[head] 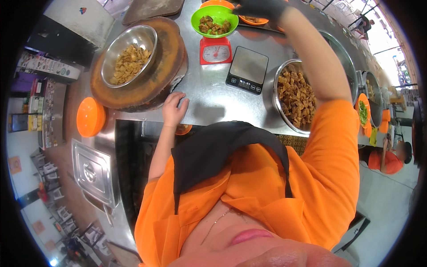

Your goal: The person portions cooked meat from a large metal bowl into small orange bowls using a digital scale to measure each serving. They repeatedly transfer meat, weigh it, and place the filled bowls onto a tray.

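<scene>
My right hand, in a black glove, reaches to the far side of the steel counter, beside a green bowl with browned meat pieces; the frame's top edge and blur hide its fingers. The green bowl rests on a red dial scale. My bare left hand lies at the counter's near edge with nothing in it, fingers slightly apart. Right of the red scale lies a flat digital scale. A large steel bowl of browned chunks stands under my right arm. An orange bowl with meat is near the gloved hand.
At left, a steel bowl of pale brown slices sits on a round wooden chopping block. Stacked orange bowls and a steel pan lid are nearer me. At far right are more pots and a person in orange.
</scene>
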A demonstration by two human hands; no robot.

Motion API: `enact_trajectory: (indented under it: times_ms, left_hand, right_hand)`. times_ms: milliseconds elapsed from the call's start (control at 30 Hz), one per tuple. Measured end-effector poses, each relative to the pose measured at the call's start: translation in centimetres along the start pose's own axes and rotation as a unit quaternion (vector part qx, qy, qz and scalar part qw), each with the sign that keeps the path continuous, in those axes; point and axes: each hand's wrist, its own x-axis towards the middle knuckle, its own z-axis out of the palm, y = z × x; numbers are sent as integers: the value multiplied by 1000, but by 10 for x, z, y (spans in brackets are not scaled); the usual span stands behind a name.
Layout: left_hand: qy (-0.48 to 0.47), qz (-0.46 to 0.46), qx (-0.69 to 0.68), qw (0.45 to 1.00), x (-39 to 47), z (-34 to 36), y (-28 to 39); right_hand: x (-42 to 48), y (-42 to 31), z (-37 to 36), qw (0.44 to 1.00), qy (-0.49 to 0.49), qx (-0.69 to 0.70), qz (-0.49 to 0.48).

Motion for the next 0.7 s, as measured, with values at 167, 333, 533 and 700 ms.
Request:
enact_trajectory:
  times_ms: [167, 333, 533, 700]
  left_hand:
    - [0, 27, -26, 999, 9, 12, 0]
    - [-23, 37, 12, 999, 9, 9, -2]
    - [-35, 40, 5, 999, 8, 9, -3]
    - [-38, 41, 10, 998, 8, 11, -6]
  right_hand:
    - [-169, 44, 79, 958, -248, 47, 133]
    - [-284, 23, 196, 947, -175, 125, 237]
    - [-306, 38, 213, 927, -99, 235, 274]
    - [-314, 47, 213, 926, -100, 225, 287]
